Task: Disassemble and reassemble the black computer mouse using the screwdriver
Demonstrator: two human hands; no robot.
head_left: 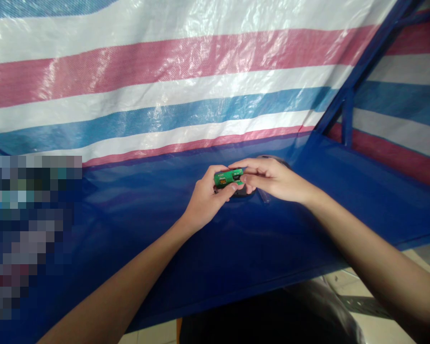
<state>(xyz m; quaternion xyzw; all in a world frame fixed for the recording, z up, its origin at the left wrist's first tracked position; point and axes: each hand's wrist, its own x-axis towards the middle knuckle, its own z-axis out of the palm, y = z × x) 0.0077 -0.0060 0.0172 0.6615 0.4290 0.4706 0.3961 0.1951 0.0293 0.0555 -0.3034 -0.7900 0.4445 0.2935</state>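
Observation:
A small green circuit board (225, 177) is held over the blue table (157, 239) near its far edge. My left hand (206, 200) grips the board from the left, thumb and fingers closed around it. My right hand (272, 180) pinches the board's right end with its fingertips. Under the hands lies a dark round part (241, 192), mostly hidden. Another dark curved piece (277, 160) peeks out behind my right hand.
A red, white and blue striped tarp (172, 81) hangs right behind the table. A blue metal frame post (347, 117) rises at the right. A blurred-out patch covers the table's left side. The floor shows below the table's near edge.

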